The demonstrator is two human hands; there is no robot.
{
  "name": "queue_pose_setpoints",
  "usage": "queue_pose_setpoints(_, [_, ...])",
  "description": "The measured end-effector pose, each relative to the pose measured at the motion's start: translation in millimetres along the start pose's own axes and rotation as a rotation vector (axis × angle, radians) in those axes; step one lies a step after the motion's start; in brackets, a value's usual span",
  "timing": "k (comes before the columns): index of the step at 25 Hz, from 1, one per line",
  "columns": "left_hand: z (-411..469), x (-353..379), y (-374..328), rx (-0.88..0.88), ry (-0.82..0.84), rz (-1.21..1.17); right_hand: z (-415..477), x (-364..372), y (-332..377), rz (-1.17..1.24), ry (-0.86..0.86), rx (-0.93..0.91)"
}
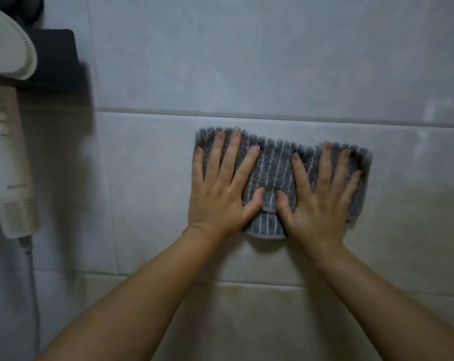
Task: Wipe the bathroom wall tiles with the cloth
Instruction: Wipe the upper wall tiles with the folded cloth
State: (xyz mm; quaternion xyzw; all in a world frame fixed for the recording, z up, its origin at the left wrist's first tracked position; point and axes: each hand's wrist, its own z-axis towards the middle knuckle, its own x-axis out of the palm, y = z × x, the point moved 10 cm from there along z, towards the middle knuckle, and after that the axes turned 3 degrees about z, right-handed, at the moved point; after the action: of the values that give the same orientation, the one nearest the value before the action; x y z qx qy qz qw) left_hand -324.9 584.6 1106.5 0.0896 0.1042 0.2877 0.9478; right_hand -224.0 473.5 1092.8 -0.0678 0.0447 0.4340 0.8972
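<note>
A dark grey cloth (275, 165) with thin white stripes lies spread flat against the pale grey wall tiles (220, 61), just below a horizontal grout line. My left hand (220, 194) presses on the cloth's left part with straight, spread fingers. My right hand (322, 199) presses flat on its right part in the same way. Both thumbs point inward and nearly meet over the cloth's lower middle. The cloth's bottom edge hangs a little below my palms.
A white hair dryer (9, 157) hangs in a black wall holder (56, 58) at the far left, its cord (33, 282) running down. Bare tile lies above and to the right of the cloth. A second grout line (259, 284) crosses below my wrists.
</note>
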Motion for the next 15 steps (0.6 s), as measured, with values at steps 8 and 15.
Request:
queue_pose_setpoints(8, [47.0, 0.6, -26.6, -0.033, -0.037, 0.015, 38.4, -11.4, -39.8, 0.02, 0.008, -0.022])
queue_pose_setpoints(15, [2.2, 17.2, -94.2, 0.042, -0.004, 0.006, -30.2, -11.0, -90.8, -0.015, 0.046, 0.076])
